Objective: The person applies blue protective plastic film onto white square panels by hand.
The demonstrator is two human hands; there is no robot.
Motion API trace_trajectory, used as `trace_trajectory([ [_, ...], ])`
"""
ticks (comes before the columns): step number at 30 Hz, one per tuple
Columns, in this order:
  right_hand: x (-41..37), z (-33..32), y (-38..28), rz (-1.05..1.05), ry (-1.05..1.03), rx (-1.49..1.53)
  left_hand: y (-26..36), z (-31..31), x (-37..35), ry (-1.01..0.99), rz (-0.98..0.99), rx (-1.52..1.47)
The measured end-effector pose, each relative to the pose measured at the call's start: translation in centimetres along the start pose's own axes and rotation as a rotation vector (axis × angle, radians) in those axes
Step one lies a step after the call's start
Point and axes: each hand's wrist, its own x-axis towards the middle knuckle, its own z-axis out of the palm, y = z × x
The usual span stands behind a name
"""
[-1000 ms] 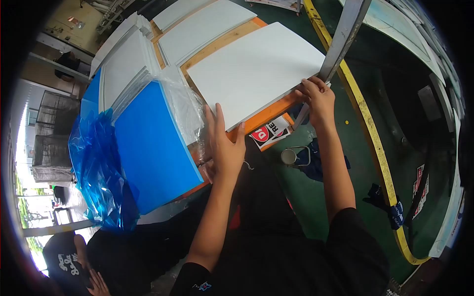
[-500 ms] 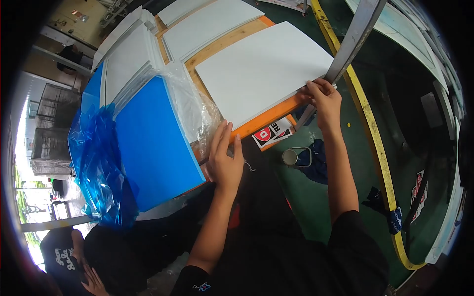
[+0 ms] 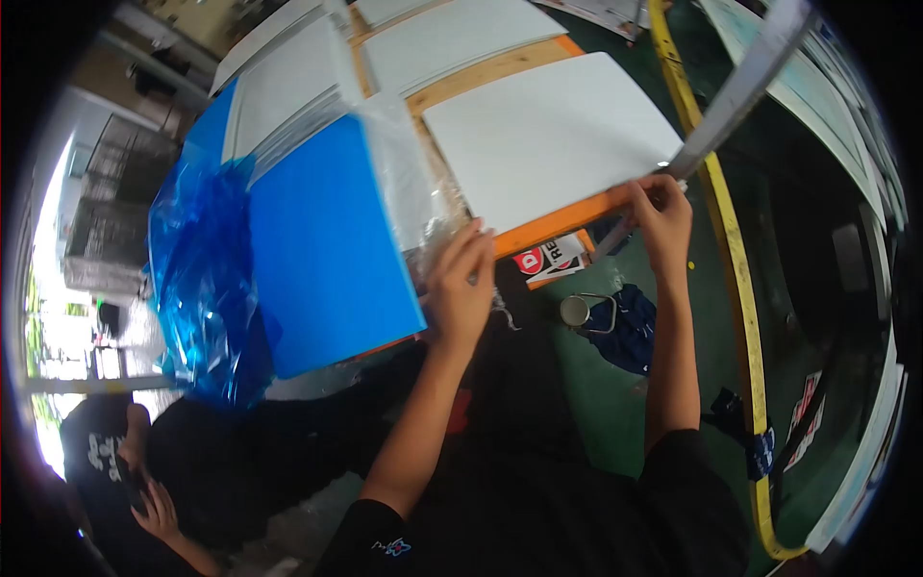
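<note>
A stack of white boards (image 3: pixel 548 144) lies on an orange-edged wooden table (image 3: pixel 558 223). My right hand (image 3: pixel 661 212) pinches the stack's near right corner, right beside a slanting grey metal bar (image 3: pixel 740 91). My left hand (image 3: pixel 461 284) rests with fingers apart at the table's near edge, touching crumpled clear plastic wrap (image 3: pixel 413 183). Left of that lies a stack of boards with a blue top (image 3: pixel 327 250).
Loose blue film (image 3: pixel 197 279) hangs off the table's left end. On the green floor below are a red-and-white sign (image 3: pixel 548 258), a metal cup (image 3: pixel 575 310), a dark cloth (image 3: pixel 630 332) and a yellow line (image 3: pixel 721 240). Another person (image 3: pixel 106 452) crouches at bottom left.
My left hand has slid off the white stack, back and down to the table edge by the clear wrap. My right hand stays at the stack's corner. The view has shifted right.
</note>
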Motion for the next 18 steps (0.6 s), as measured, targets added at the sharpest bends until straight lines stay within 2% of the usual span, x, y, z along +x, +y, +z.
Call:
trace_trajectory([
  [4, -5.7, 3.6, -3.5, -0.105, -0.125, 0.088, 2.0, -2.8, -2.9, -0.063, 0.259, -0.036],
  [5, -7.5, 5.0, -5.0, -0.124, -0.179, 0.124, 2.1, -3.6, -4.3, -0.104, 0.237, -0.135],
  [6, -9.2, 5.9, -6.5, -0.134, -0.261, 0.075, 2.1, -4.5, -5.8, -0.141, 0.124, -0.215],
  [7, -10.3, 6.9, -7.7, -0.278, -0.347, 0.010, 2.1, -5.5, -7.2, -0.178, 0.012, -0.300],
  [10, -13.0, 10.2, -11.2, -0.627, -0.622, -0.071, 0.4, -8.8, -10.5, -0.167, -0.243, -0.274],
  [13, -15.8, 14.5, -12.3, -0.856, -0.867, -0.092, -1.9, -11.7, -13.4, -0.001, -0.491, -0.419],
  [15, -17.2, 17.6, -12.1, -0.985, -0.881, -0.216, -2.2, -13.7, -13.8, 0.075, -0.562, -0.480],
  [18, -18.4, 20.7, -11.6, -1.054, -0.888, -0.327, -2.6, -16.6, -14.3, 0.136, -0.608, -0.500],
])
